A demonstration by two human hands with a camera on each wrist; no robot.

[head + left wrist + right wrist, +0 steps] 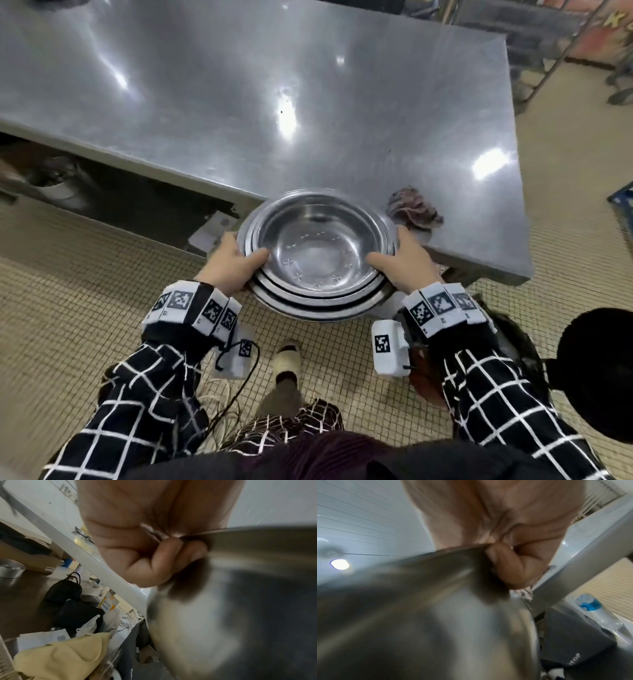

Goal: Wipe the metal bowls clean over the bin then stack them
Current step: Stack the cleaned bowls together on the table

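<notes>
A stack of nested metal bowls (318,253) hangs at the near edge of the steel table (239,102), partly over the floor. My left hand (233,262) grips the stack's left rim, thumb inside the top bowl and fingers curled under. My right hand (404,260) grips the right rim the same way. The left wrist view shows fingers (164,561) curled under the bowl wall (223,601). The right wrist view shows fingers (510,566) under the blurred bowl side (419,608). A crumpled pinkish cloth (412,210) lies on the table just right of the bowls.
A bin with a dark liner (513,346) sits on the tiled floor under my right forearm, mostly hidden. A shelf under the table (102,192) holds bags and boxes. My foot (287,359) is below the bowls. A dark round object (596,370) is at the right edge.
</notes>
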